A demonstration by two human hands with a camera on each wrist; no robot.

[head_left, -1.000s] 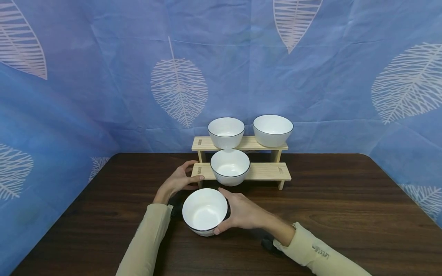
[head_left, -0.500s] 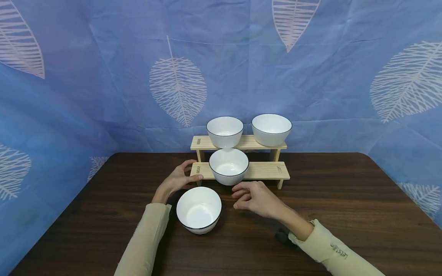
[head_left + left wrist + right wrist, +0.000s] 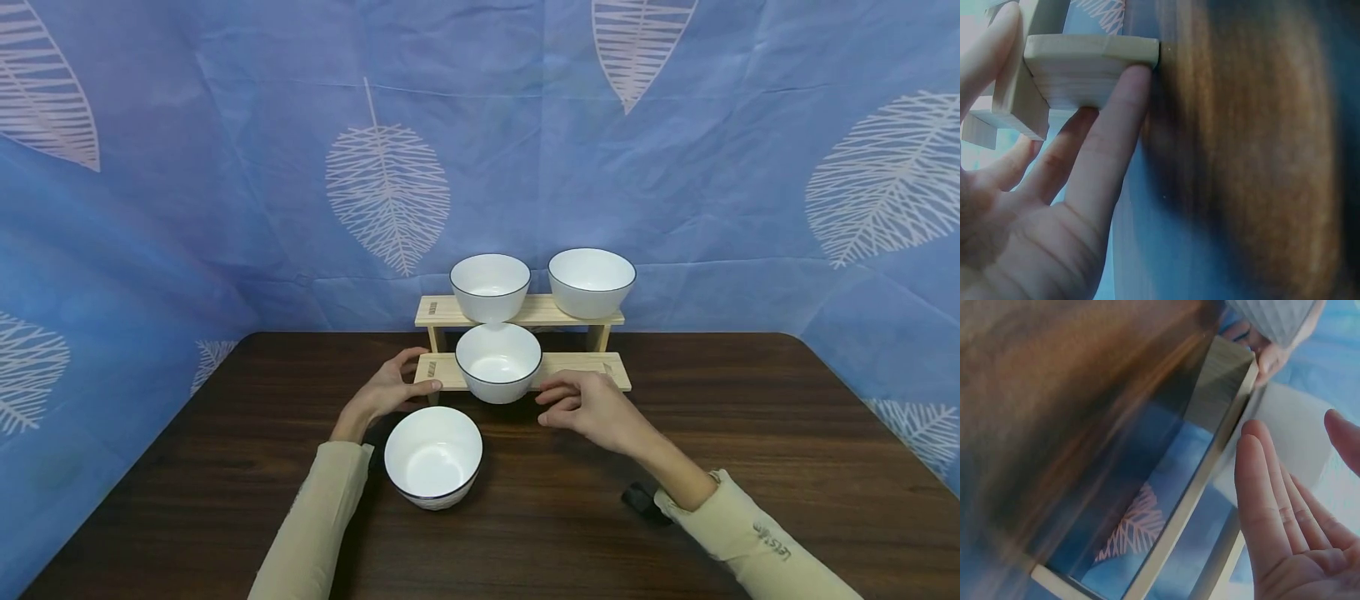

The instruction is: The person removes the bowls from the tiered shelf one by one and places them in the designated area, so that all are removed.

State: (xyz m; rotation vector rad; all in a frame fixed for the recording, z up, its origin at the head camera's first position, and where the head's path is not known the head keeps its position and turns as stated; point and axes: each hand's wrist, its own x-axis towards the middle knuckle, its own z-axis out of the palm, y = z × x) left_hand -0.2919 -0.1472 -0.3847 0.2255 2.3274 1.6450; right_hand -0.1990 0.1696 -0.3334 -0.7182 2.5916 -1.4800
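Note:
A two-tier wooden rack (image 3: pixel 577 367) stands on the table. My left hand (image 3: pixel 386 390) holds its left end at the lower tier, thumb on the board; in the left wrist view, fingers (image 3: pixel 1116 131) lie against the wooden leg (image 3: pixel 1085 69). My right hand (image 3: pixel 596 408), fingers slightly bent and holding nothing, is by the front of the lower tier. Just left of it, a white dark-rimmed bowl (image 3: pixel 498 367) sits on that tier. Another white bowl (image 3: pixel 433 457) stands in front of the rack, between the forearms.
Two more white bowls, a left one (image 3: pixel 490 287) and a right one (image 3: pixel 591 283), sit on the upper tier. Behind the dark wooden table (image 3: pixel 750 433) hangs a blue cloth (image 3: pixel 495 167) with white leaf prints.
My right hand has let go of the front bowl and moved right and toward the rack. That bowl shifted slightly left, then stayed put. My left hand has stayed on the rack.

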